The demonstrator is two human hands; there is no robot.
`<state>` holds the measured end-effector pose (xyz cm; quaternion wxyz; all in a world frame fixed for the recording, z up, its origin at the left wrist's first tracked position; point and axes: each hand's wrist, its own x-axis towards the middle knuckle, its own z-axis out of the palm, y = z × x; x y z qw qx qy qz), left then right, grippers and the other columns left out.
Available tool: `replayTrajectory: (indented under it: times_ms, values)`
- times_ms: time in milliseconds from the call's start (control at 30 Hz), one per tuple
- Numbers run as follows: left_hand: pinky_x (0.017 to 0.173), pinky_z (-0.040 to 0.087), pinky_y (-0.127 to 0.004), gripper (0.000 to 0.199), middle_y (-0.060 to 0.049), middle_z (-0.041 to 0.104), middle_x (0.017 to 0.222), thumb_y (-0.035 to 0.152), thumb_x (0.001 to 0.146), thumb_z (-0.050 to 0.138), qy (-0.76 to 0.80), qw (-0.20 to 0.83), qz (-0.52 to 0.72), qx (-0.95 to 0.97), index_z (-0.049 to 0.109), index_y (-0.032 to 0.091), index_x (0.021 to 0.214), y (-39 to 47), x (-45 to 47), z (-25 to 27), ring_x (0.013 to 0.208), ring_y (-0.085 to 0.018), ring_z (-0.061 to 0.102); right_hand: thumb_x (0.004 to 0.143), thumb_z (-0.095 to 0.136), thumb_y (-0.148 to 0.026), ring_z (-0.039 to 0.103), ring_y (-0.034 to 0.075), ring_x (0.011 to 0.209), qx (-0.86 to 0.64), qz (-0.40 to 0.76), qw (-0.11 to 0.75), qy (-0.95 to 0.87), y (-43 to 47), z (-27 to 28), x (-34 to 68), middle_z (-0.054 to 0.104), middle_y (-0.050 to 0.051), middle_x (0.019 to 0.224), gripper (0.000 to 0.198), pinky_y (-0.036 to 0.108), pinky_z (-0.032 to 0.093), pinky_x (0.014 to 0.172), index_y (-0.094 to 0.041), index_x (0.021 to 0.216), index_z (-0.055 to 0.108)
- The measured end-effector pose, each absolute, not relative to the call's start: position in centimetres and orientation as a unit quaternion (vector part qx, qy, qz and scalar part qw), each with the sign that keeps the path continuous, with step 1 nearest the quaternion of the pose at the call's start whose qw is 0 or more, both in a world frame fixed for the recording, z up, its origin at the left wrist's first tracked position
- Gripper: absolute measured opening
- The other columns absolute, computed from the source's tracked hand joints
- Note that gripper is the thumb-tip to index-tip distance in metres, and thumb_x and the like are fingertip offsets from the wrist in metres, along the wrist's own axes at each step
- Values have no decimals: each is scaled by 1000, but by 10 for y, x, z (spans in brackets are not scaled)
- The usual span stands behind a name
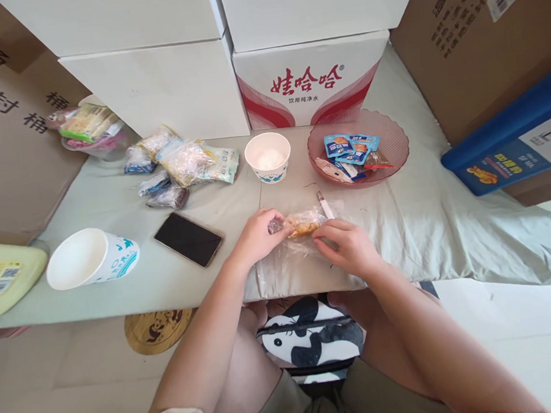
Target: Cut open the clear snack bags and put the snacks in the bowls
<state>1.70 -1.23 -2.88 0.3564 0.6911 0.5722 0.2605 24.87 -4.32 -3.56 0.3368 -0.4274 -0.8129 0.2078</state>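
Observation:
On the cloth-covered surface in front of me lies a golden-brown snack in a clear plastic wrapper (303,224). My left hand (261,236) is closed on the wrapper's left end, thumb and fingers pinching it. At the right end, my right hand (348,245) has its fingers bent together on the plastic. Loose clear film (282,263) spreads below both hands. A slim white object with a dark reddish tip (326,206) lies just beyond my right fingers; I cannot make out its kind.
A white paper bowl (268,162) and a pink glass bowl (382,166) of small packets stand behind my hands. Leftward are a phone (187,239), a tipped paper bowl (77,260), wrapped snacks (186,162) and a yellow jug (7,278). White boxes (313,79) line the back.

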Motion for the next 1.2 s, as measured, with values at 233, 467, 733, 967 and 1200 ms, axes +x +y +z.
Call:
replayTrajectory:
  times_ms: [233,467,733,967,1200]
  values:
    - [50,34,-22,37,2,57,69,57,81,64,529,580,337,521,55,21,78,-18,32,-24,54,-9,44,83,59,-19,60,31,115,-471,157,277,-823,-39,-45,244,61,13,128,44,47,52,94,-24,127,60]
    - [39,18,-20,51,-3,72,85,58,64,81,443,740,383,329,50,21,78,-19,41,-10,43,-2,32,81,67,-28,58,32,125,-474,151,274,-823,-41,-43,246,60,12,138,53,47,50,96,-26,132,53]
    - [37,11,-21,35,-6,74,90,42,70,79,383,799,388,253,57,19,83,-21,58,-14,42,-2,34,88,60,-31,65,26,115,-468,231,351,-778,-36,-48,245,67,12,126,37,43,52,96,-24,124,57]
    - [35,14,-18,13,5,56,63,20,79,55,528,621,565,129,45,18,70,-3,44,-17,36,-1,28,84,65,-41,64,19,81,-581,277,473,-601,-34,-35,267,67,5,96,33,34,53,75,-22,110,62]
    - [33,13,-16,14,2,65,65,23,79,57,475,672,530,202,46,19,71,-9,35,-3,33,-1,31,85,61,-48,60,27,111,-647,108,469,-591,47,18,279,61,11,117,48,48,49,96,-23,126,55]
